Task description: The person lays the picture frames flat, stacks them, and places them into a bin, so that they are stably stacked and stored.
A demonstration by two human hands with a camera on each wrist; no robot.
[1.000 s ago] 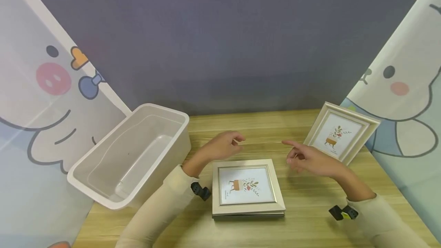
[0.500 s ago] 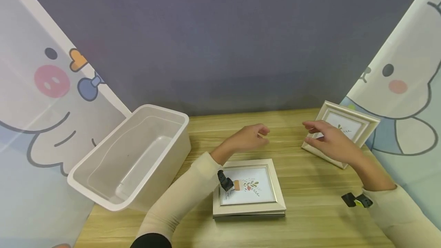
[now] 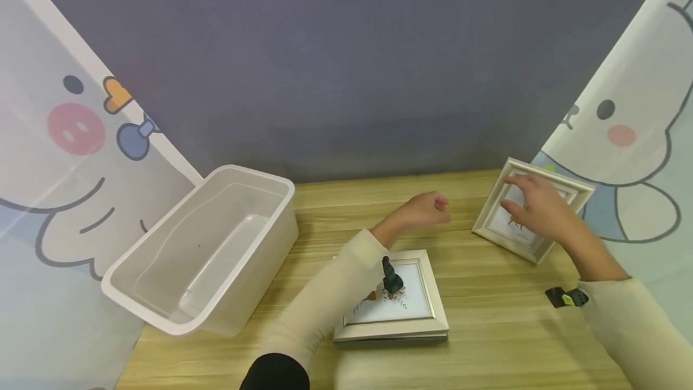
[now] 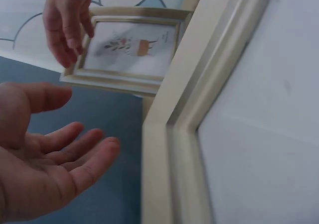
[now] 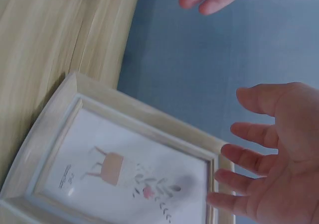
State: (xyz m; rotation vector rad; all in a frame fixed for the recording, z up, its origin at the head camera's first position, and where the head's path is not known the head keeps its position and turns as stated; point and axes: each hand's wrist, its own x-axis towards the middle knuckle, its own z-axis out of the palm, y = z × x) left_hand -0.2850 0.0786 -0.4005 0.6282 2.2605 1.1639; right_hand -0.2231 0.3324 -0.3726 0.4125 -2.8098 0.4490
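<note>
Leaning picture frame (image 3: 533, 212), spread right grip (image 3: 533, 206) at its top edge, relaxed left grip (image 3: 428, 209) apart over bare table (image 3: 487, 318).

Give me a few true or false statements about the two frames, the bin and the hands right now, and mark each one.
1. The right hand is at the propped frame. True.
2. The left hand grips the flat frame. False: it hovers open above the table, holding nothing.
3. The bin holds a frame. False: nothing shows inside it.
4. The flat frame lies face up. True.
5. The propped frame stands left of the bin. False: it stands at the far right, against the curtain.
</note>
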